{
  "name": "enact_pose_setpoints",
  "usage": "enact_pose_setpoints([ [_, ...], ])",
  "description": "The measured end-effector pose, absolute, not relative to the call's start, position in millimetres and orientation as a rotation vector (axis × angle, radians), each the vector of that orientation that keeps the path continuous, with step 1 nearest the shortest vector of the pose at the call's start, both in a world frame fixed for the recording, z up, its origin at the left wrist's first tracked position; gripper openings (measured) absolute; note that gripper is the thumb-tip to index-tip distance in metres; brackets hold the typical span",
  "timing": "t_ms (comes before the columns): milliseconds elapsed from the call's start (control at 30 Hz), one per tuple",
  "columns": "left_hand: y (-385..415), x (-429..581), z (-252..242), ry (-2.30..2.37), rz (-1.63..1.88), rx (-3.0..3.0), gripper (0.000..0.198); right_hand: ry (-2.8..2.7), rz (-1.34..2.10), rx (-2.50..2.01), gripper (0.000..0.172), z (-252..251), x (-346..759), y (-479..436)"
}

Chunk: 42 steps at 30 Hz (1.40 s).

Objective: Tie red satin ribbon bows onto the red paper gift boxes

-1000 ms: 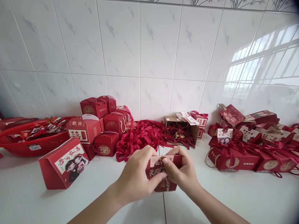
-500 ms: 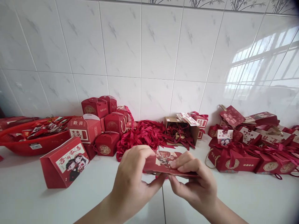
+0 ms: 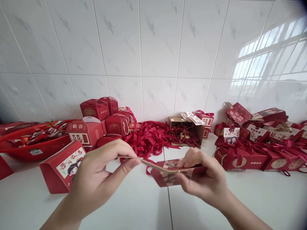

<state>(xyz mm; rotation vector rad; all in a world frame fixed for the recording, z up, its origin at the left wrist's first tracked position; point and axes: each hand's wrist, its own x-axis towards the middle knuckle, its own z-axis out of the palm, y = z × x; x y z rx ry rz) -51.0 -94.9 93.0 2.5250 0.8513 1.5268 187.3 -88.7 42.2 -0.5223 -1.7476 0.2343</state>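
Observation:
A red printed cardboard gift box (image 3: 165, 181), folded nearly flat, is stretched between my hands above the table. My left hand (image 3: 103, 172) pinches its thin edge at the left between thumb and fingers. At the other end my right hand (image 3: 201, 175) grips the printed panels, thumb below and fingers on top. The box is seen almost edge-on, so its inside is hidden. Just left of my left hand stands a made-up red box (image 3: 56, 172) with a cartoon couple, partly covered by that hand.
Behind the hands lie a heap of red ribbons (image 3: 151, 137) and an open carton (image 3: 200, 135) of dark red pieces. Stacked red boxes (image 3: 94, 109) and a red basket (image 3: 14, 153) of wrapped sweets stand left. More ribboned boxes (image 3: 250, 161) crowd the right, before a tiled wall (image 3: 158, 48).
My left hand has moved left, drawing its edge of the box away from the right hand. A lower printed panel now shows beneath. The right hand has barely moved.

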Motion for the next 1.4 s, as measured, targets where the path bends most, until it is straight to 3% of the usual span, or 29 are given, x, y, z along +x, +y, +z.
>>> enact_pose_setpoints([
  [133, -104, -41, 86, 0.719, 1.595, 2.210, 0.017, -1.986, 0.184, -0.336, 0.022, 35, 174, -94],
  [233, -104, -33, 82, 0.812, 1.335, 2.127, 0.021, -2.049, 0.101, -0.238, 0.016, 34, 169, -98],
  [367, -98, -31, 86, 0.737, 0.958, 2.253, 0.010, -2.040, 0.069, -0.262, 0.016, 35, 171, -97],
  [533, -93, -31, 89, 0.647, 0.755, 2.208, 0.025, -2.000, 0.044, -0.277, 0.018, 37, 175, -93],
  [867, -103, -31, 84, 0.813, 0.817, 2.057, 0.024, -1.998, 0.023, -0.297, 0.024, 38, 178, -91],
  [1400, -101, -26, 83, 0.771, 0.859, 2.153, 0.026, -1.988, 0.034, -0.314, 0.019, 41, 176, -91],
])
